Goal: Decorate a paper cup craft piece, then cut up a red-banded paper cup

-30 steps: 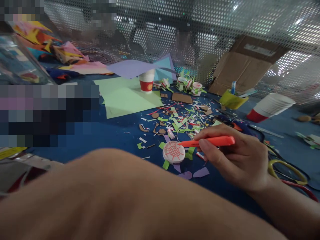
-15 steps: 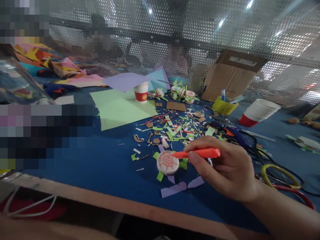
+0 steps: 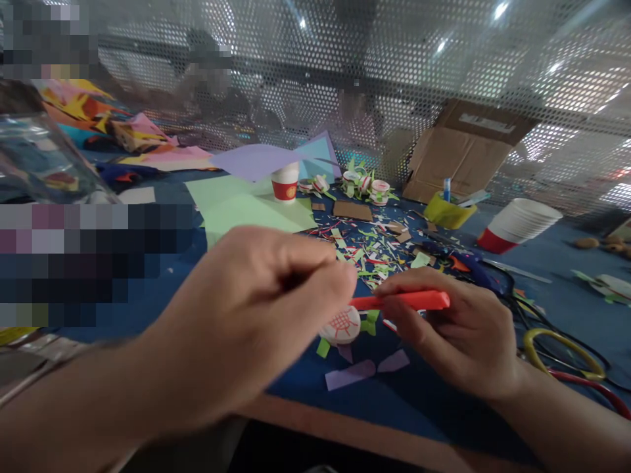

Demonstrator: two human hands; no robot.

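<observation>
An orange-red marker [image 3: 419,301] lies between the thumb and fingers of my right hand [image 3: 466,338], pointing left. My left hand [image 3: 261,302], slightly blurred, has its fingers closed at the marker's left end. Whatever it pinches there, if anything, is hidden. Partly behind that hand sits a small white paper disc [image 3: 342,326] with a red grid drawn on it and green paper tabs [image 3: 369,322] sticking out around it. Two purple paper strips [image 3: 351,375] lie in front of the disc on the blue table.
Behind are paper scraps [image 3: 372,253], a green sheet [image 3: 217,209], a red-and-white cup [image 3: 285,184] and small paper turtles [image 3: 379,190]. Stacked cups [image 3: 522,223], a yellow holder [image 3: 448,211], and a yellow-and-red scissors handle [image 3: 537,351] stand or lie right. A cardboard box [image 3: 458,157] leans against the mesh.
My left hand has come in from the lower left to the marker's tip, covering part of the disc. My right hand still holds the marker in nearly the same place.
</observation>
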